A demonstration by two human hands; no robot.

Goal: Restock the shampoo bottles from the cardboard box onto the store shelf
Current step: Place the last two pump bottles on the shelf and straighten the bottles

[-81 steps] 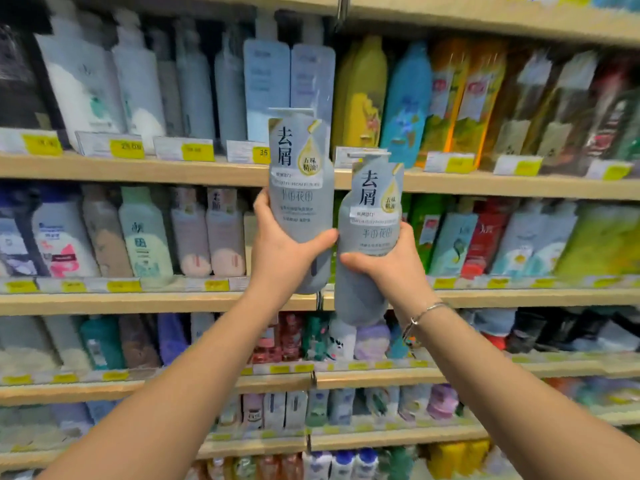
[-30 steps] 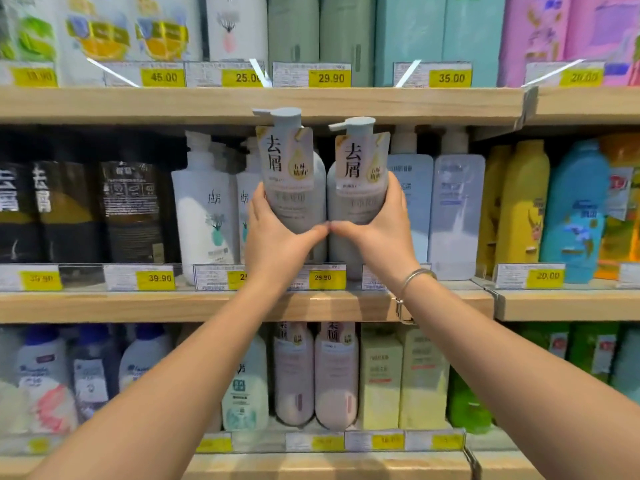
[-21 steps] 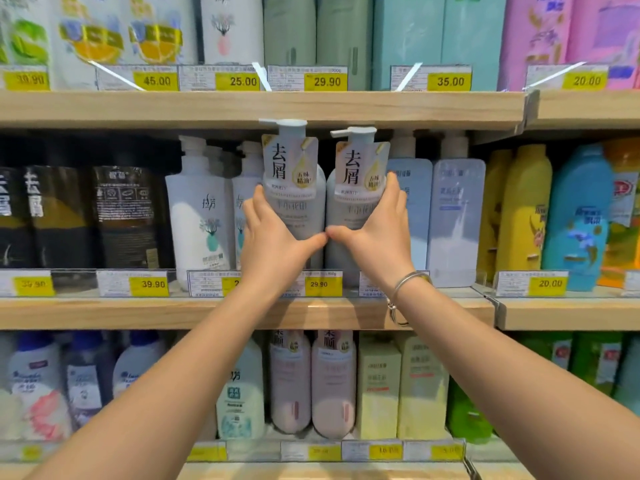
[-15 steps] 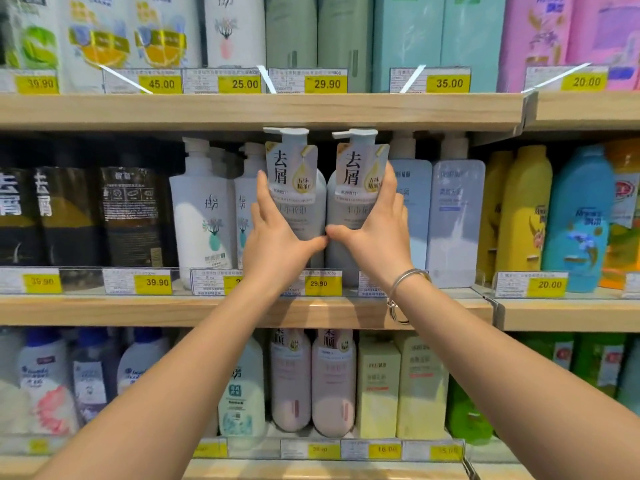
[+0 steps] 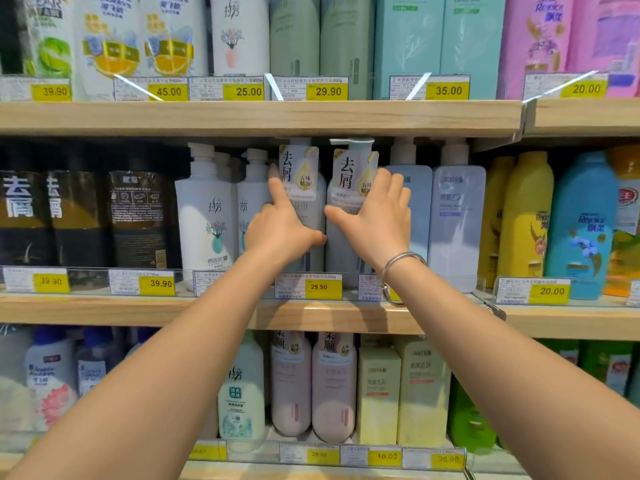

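Two grey pump shampoo bottles stand side by side on the middle shelf (image 5: 138, 311), behind the 29.90 price tag (image 5: 323, 286). My left hand (image 5: 280, 232) rests against the left shampoo bottle (image 5: 300, 174), index finger stretched up along its left edge and thumb across its lower front. On the right shampoo bottle (image 5: 350, 174), my right hand (image 5: 377, 216) lies flat with fingers spread and thumb on the front. Neither hand wraps around its bottle. The pump heads sit just under the shelf above. The cardboard box is out of view.
White pump bottles (image 5: 207, 216) stand tight on the left of the pair, pale blue flat bottles (image 5: 457, 216) on the right. The upper shelf board (image 5: 259, 117) hangs close over the pumps. Pink bottles (image 5: 313, 386) and more stock fill the shelf below.
The two bottles rose from chest height to the middle shelf and slid back onto it. My fingers have since loosened from a grip to a flat, spread touch.
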